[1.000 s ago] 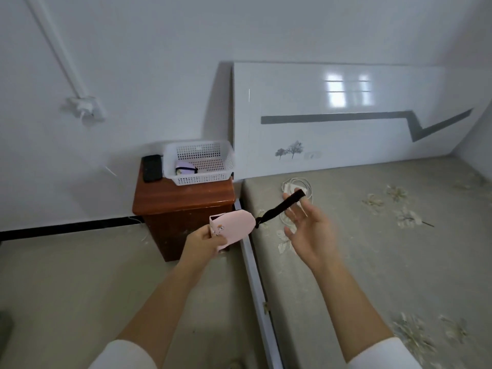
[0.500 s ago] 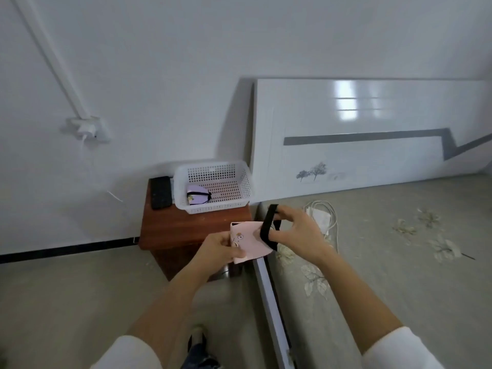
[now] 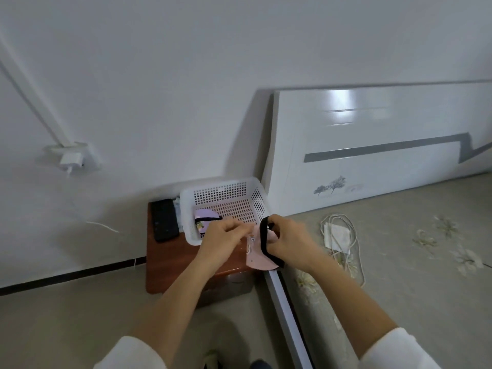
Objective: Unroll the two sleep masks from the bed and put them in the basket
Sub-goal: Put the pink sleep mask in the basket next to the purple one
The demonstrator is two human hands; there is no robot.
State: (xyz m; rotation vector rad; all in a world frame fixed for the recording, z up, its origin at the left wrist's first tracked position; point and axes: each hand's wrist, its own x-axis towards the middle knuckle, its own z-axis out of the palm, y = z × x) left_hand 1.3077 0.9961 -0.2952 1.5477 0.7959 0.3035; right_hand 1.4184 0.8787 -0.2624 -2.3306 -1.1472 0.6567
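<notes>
I hold a pink sleep mask (image 3: 255,255) between both hands, just in front of the white perforated basket (image 3: 222,185). My left hand (image 3: 223,239) pinches its left edge. My right hand (image 3: 288,242) grips its right side, with the black strap (image 3: 263,239) looped over the fingers. The mask hangs over the nightstand's front right corner. A lilac sleep mask (image 3: 205,217) with a black strap lies in the basket's left part, partly hidden by my left hand.
The basket sits on a brown nightstand (image 3: 170,259) beside a black phone (image 3: 163,219). The white headboard (image 3: 372,155) and the bed (image 3: 412,262) are to the right, with a white charger and cable (image 3: 338,234) on the sheet. The bed's rail (image 3: 285,310) runs below my right arm.
Both hands have carried the pink mask up and closer to the basket, and drawn nearer each other. The view has shifted closer to the nightstand.
</notes>
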